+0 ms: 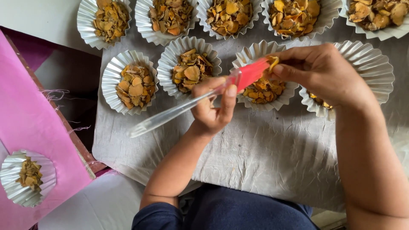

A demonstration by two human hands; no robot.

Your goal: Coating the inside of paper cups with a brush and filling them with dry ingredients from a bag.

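Note:
My left hand [212, 106] grips a long tool [187, 106] with a clear plastic handle and a red flat head, held slantwise over the grey cloth. My right hand [324, 74] pinches a small yellow piece [273, 63] at the tip of the red head [252, 73]. Both hover above a silver pleated foil cup [260, 55] holding orange-yellow dried chips [262, 90]. Another foil cup [370, 68] lies partly under my right hand, its contents mostly hidden.
Several more foil cups of dried chips [136, 85] stand in rows on the wrinkled grey cloth [264, 157]. A pink board [30, 127] at the left carries one filled cup [26, 178]. My lap in dark blue [238, 211] is below.

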